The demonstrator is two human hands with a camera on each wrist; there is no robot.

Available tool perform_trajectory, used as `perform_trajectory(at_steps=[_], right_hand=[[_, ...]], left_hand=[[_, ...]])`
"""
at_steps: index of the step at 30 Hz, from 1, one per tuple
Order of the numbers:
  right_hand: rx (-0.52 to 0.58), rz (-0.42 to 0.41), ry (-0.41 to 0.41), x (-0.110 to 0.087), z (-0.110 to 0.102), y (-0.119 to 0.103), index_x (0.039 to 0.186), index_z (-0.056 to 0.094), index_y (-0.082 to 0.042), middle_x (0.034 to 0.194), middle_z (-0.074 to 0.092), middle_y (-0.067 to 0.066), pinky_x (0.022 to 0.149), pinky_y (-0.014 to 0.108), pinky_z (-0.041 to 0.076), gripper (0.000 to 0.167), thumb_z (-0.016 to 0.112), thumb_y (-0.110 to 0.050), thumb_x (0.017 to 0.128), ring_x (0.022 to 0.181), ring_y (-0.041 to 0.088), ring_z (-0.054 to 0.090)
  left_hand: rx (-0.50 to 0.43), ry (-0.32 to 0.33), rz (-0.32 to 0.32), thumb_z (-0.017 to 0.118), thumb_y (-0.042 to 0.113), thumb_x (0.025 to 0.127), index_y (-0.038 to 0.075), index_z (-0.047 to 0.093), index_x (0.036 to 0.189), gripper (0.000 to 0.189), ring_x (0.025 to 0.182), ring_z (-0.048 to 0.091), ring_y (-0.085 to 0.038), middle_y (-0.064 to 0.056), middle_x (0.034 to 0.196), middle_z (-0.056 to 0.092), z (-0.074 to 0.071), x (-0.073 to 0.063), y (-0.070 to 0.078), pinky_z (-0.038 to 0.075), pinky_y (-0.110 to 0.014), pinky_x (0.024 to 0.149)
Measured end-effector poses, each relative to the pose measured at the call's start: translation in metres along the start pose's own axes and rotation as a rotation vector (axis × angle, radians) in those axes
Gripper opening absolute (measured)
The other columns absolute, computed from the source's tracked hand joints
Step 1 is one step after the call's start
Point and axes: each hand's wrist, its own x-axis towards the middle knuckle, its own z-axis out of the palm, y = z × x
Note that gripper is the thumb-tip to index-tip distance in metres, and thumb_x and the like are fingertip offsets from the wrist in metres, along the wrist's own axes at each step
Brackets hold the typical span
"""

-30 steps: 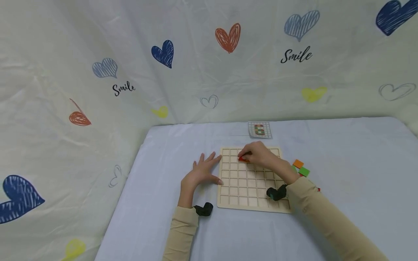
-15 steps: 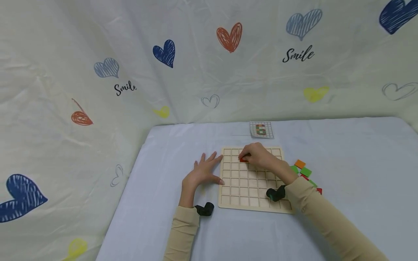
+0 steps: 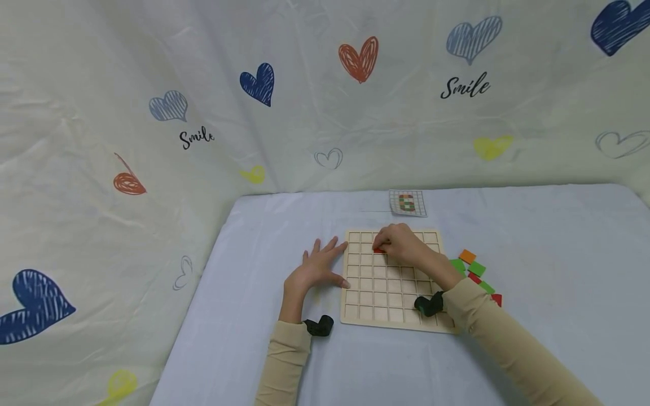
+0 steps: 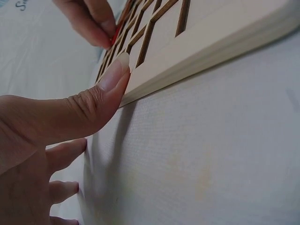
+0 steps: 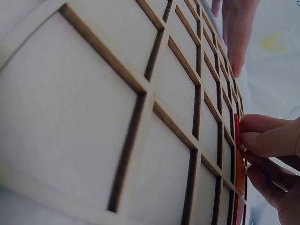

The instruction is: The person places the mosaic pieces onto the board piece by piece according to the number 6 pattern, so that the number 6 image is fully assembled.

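Observation:
A wooden grid board lies on the white-covered table. My right hand is over its upper part, thumb and fingers pinching a red square tile at one of the grid cells. Beside that tile, the right wrist view shows an orange tile and another reddish tile in the grid; in the head view my hand hides them. My left hand is spread at the board's left edge. Its thumb touches the frame there, and the other fingers reach out straight.
Several loose orange, green and red tiles, including an orange one, lie right of the board, partly behind my right sleeve. A small card with a coloured pattern on a grid lies beyond the board. A patterned cloth hangs behind the table.
The red tile, which showed more and looked tilted earlier, now sits lower at its cell. My right hand has shifted only slightly with it; the left hand keeps its place.

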Motion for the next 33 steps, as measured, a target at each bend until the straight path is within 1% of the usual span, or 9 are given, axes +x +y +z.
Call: perform_trajectory(at_steps=[7, 10, 15, 18, 24, 28, 33], right_hand=[[0.003, 0.0, 0.005, -0.003, -0.003, -0.001, 0.088, 0.082, -0.003, 0.093, 0.079, 0.011, 0.08, 0.046, 0.062, 0.017, 0.069, 0.007, 0.091, 0.09, 0.031, 0.074], [0.004, 0.035, 0.002, -0.005, -0.006, -0.001, 0.092, 0.081, -0.002, 0.096, 0.079, 0.013, 0.079, 0.045, 0.062, 0.016, 0.067, 0.007, 0.092, 0.092, 0.032, 0.075], [0.003, 0.11, 0.015, -0.011, -0.014, -0.001, 0.101, 0.08, 0.0, 0.101, 0.079, 0.014, 0.082, 0.047, 0.061, 0.019, 0.064, 0.007, 0.093, 0.097, 0.034, 0.074], [0.01, 0.121, 0.033, -0.016, -0.021, 0.001, 0.102, 0.079, 0.001, 0.102, 0.078, 0.015, 0.084, 0.049, 0.061, 0.018, 0.064, 0.007, 0.093, 0.098, 0.035, 0.073], [-0.004, 0.131, 0.051, -0.029, -0.031, 0.008, 0.102, 0.079, 0.001, 0.101, 0.078, 0.015, 0.086, 0.05, 0.06, 0.017, 0.065, 0.006, 0.095, 0.1, 0.036, 0.072], [0.01, 0.165, 0.063, -0.04, -0.039, 0.011, 0.102, 0.079, 0.002, 0.102, 0.078, 0.016, 0.086, 0.052, 0.059, 0.017, 0.064, 0.006, 0.094, 0.1, 0.037, 0.072], [-0.01, 0.207, 0.075, -0.053, -0.051, 0.016, 0.102, 0.079, 0.003, 0.104, 0.077, 0.018, 0.09, 0.055, 0.057, 0.017, 0.063, 0.005, 0.095, 0.103, 0.04, 0.07]], left_hand=[[-0.016, 0.0, 0.0, 0.09, 0.034, 0.08, 0.025, 0.033, 0.163, 0.101, 0.159, -0.006, -0.041, -0.002, 0.173, 0.014, 0.0, -0.002, 0.001, -0.001, -0.068, 0.125], [-0.013, -0.001, -0.004, 0.09, 0.034, 0.079, 0.025, 0.033, 0.163, 0.101, 0.159, -0.005, -0.041, -0.002, 0.173, 0.014, 0.0, -0.002, 0.001, 0.0, -0.068, 0.125], [-0.005, -0.006, 0.001, 0.089, 0.034, 0.08, 0.027, 0.035, 0.162, 0.099, 0.159, -0.005, -0.042, -0.003, 0.173, 0.014, 0.001, -0.002, 0.002, 0.0, -0.069, 0.124], [0.003, -0.008, 0.006, 0.089, 0.034, 0.08, 0.029, 0.036, 0.162, 0.097, 0.159, -0.005, -0.043, -0.004, 0.174, 0.014, 0.001, -0.001, 0.001, 0.0, -0.07, 0.124], [0.021, -0.011, 0.005, 0.089, 0.034, 0.079, 0.03, 0.037, 0.161, 0.097, 0.159, -0.005, -0.043, -0.004, 0.173, 0.014, 0.002, 0.001, 0.001, 0.001, -0.07, 0.124], [0.037, -0.016, 0.01, 0.088, 0.034, 0.081, 0.031, 0.038, 0.16, 0.094, 0.158, -0.004, -0.045, -0.005, 0.174, 0.013, 0.002, 0.0, 0.001, 0.002, -0.071, 0.123], [0.03, -0.02, 0.013, 0.088, 0.033, 0.081, 0.03, 0.04, 0.16, 0.092, 0.158, -0.004, -0.046, -0.007, 0.173, 0.013, 0.0, -0.002, 0.004, 0.005, -0.07, 0.124]])
